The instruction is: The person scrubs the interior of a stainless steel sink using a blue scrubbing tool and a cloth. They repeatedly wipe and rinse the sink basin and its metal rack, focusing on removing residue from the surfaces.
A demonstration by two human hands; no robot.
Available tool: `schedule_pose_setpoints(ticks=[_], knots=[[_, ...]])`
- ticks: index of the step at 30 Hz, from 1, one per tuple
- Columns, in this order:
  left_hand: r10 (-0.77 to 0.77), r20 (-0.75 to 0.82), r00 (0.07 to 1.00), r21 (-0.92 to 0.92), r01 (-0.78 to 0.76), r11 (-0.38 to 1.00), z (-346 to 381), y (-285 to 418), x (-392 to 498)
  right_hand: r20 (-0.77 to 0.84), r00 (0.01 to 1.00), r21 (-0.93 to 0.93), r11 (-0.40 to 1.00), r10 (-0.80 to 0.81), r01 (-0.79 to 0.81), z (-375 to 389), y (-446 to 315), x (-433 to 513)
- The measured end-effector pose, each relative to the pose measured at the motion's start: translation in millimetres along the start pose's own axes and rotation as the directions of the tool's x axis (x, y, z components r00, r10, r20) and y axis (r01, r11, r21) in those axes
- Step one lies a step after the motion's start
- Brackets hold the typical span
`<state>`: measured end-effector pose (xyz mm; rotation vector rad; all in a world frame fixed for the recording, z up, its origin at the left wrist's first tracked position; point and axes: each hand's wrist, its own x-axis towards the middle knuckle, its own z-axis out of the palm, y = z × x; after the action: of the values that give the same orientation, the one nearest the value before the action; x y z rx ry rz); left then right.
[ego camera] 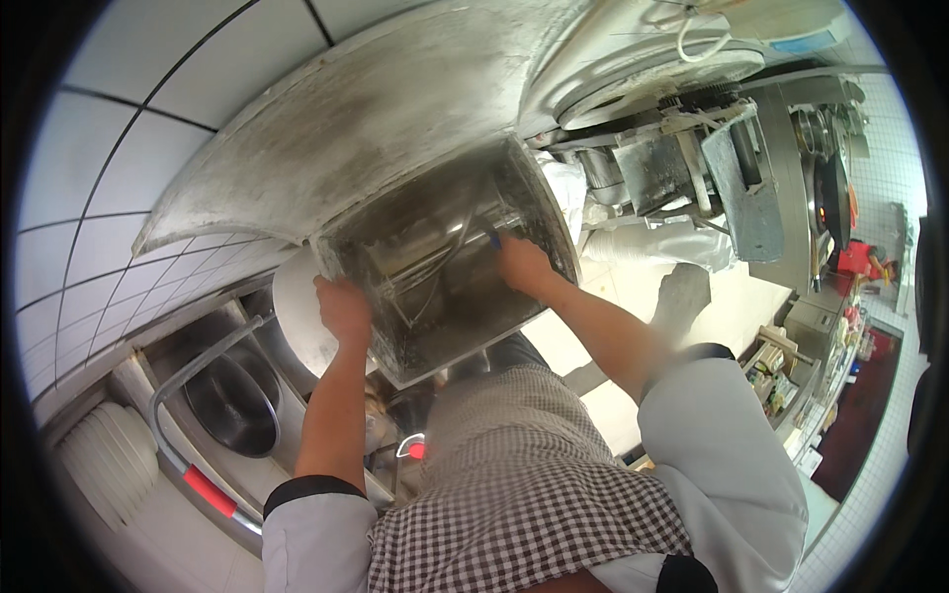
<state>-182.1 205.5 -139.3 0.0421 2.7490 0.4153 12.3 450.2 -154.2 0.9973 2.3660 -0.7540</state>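
Note:
A deep metal mixing bowl or trough [452, 326] with floury, worn walls lies in front of me, its opening facing up towards me. Inside it are bent metal bars [437, 270], seemingly a mixing paddle. My left hand [345, 311] rests closed on the trough's left rim. Over the right part of the opening, my right hand [523, 267] grips a tool's blue handle [495, 240]; the tool's far end is blurred against the dark interior. A big curved, dusty metal cover [400, 96] rises beyond the trough.
At left are a sink basin [233, 404], a curved metal pipe [178, 370] with a red band, and stacked white plates [111, 459]. Another floury machine [689, 163] stands at right, above a plastic bag [660, 244]. Further right is a counter with a black pan [836, 200].

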Motion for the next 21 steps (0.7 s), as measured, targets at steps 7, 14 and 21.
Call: schedule_pose_setpoints(ticks=[7, 14, 21], knots=[[0.039, -0.062, 0.997, -0.016, -0.040, 0.999, 4.6, -2.0, 0.1, -0.007, 1.000, -0.273, 0.962, -0.006, 0.004, 11.3, 17.6, -6.3], [0.062, -0.100, 0.993, 0.005, -0.062, 0.998, 11.5, -7.3, 4.2, -0.056, 0.998, -0.261, 0.965, -0.030, 0.014, 17.7, 24.0, 0.8], [0.056, -0.110, 0.992, 0.020, -0.054, 0.998, 8.8, -4.9, 3.5, -0.008, 0.998, -0.282, 0.958, -0.062, 0.057, -0.9, 28.0, 4.9]])
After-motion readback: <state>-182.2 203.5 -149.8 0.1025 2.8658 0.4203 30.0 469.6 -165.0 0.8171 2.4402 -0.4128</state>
